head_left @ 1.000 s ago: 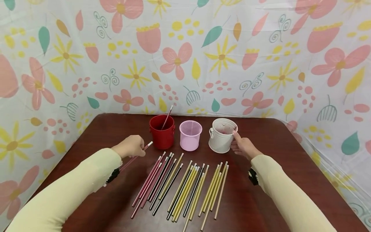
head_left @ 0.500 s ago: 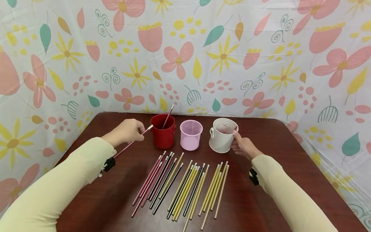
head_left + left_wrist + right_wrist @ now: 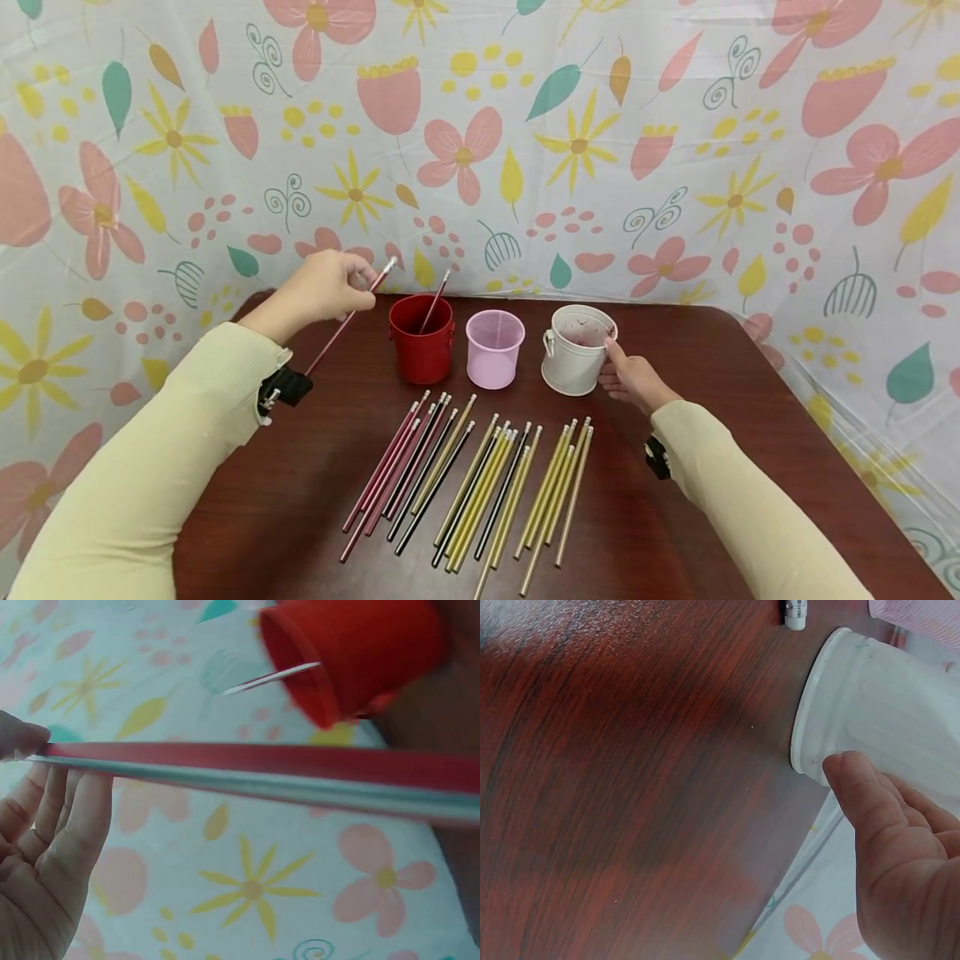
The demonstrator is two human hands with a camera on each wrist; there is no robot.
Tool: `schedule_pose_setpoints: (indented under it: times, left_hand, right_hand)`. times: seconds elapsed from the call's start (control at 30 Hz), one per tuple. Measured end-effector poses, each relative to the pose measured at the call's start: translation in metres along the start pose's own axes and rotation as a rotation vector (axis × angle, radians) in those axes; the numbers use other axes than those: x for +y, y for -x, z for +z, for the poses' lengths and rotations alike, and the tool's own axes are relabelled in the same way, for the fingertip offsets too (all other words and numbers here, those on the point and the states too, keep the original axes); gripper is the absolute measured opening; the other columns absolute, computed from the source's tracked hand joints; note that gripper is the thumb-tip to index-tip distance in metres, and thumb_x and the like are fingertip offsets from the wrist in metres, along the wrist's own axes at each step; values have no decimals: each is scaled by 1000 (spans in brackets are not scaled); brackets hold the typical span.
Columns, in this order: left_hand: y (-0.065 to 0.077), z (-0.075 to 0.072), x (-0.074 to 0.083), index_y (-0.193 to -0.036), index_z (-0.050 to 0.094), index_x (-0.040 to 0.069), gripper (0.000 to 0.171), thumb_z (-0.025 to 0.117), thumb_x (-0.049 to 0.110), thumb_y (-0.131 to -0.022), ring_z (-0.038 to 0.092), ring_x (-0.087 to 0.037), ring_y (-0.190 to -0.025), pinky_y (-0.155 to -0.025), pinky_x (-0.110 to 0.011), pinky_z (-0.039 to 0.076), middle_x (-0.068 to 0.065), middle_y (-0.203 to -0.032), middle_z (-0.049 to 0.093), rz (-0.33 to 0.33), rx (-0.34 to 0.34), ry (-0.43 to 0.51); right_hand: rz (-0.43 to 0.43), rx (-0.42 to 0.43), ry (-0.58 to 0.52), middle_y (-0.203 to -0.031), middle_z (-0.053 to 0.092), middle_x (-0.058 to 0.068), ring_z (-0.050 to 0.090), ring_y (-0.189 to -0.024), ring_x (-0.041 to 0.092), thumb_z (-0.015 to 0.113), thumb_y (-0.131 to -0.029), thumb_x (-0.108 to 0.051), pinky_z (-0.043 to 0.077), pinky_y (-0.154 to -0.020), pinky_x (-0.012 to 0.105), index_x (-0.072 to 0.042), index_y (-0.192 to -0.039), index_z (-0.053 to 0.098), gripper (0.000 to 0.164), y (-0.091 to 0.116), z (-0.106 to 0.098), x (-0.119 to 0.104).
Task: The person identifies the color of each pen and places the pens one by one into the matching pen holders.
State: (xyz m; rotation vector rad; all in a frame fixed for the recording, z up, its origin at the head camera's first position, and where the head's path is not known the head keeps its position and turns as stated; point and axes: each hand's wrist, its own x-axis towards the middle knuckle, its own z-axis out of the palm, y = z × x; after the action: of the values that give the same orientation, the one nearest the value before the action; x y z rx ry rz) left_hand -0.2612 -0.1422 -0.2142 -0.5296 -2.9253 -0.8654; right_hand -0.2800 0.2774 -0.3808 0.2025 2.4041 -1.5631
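My left hand (image 3: 326,286) pinches a dark red pencil (image 3: 328,342) between thumb and fingers, left of the red bucket (image 3: 422,358) and above its rim. The pencil slants, its white eraser end up. In the left wrist view the pencil (image 3: 262,769) crosses the picture, apart from the bucket. Another dark red pencil (image 3: 435,302) leans inside that bucket. At the white bucket (image 3: 568,367) my right hand (image 3: 636,379) holds the right side, thumb at the rim and fingers against the outer wall; the right wrist view shows the fingers on the wall (image 3: 855,712).
A pink mesh cup (image 3: 492,365) stands between the two buckets. In front, red pencils (image 3: 382,467), black pencils (image 3: 435,487) and gold pencils (image 3: 551,492) lie in a spread row on the brown table (image 3: 247,517). A flowered cloth (image 3: 480,167) hangs behind.
My left hand has risen and moved away toward the back with the red pencil, which now tilts more steeply. The right hand stays at the white bucket.
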Motion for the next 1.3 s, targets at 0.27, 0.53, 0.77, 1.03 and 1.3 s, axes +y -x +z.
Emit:
schedule_pose_setpoints:
  times: [0.27,0.53,0.77,1.03,1.3]
  left_hand:
    - [-4,-17,10,-100,64,-5,21,61,4,-81,59,-4,-52,-50,-20,49,-1,-72,66,-2,211,220]
    - [-19,-6,9,-104,65,-6,23,63,6,-84,59,4,-59,-54,-15,50,13,-66,58,39,521,450]
    - [-37,12,12,-103,64,-7,22,62,3,-85,60,1,-53,-56,-16,52,12,-66,57,88,610,576]
    - [-56,22,7,-101,66,-6,20,63,4,-84,55,2,-58,-59,-16,49,7,-70,56,63,598,504]
    - [-74,11,7,-97,65,-1,14,62,2,-84,60,-4,-59,-62,-20,54,6,-69,58,27,572,622]
  right_hand:
    - [-7,4,-14,-130,43,42,47,-120,48,19,-101,-52,41,-99,51,27,-130,35,85,0,1,-1]
    - [-15,14,-4,-129,44,42,48,-119,47,18,-101,-52,42,-99,50,27,-129,36,85,1,0,0]
    - [-5,41,3,-127,47,41,50,-117,46,18,-101,-51,44,-97,49,26,-128,38,84,1,1,1]
    - [6,34,-1,-127,47,41,51,-115,45,19,-101,-52,44,-97,49,26,-128,38,85,0,1,3]
    - [1,42,4,-128,47,40,50,-117,45,19,-102,-51,44,-97,48,25,-129,38,83,-1,2,-1]
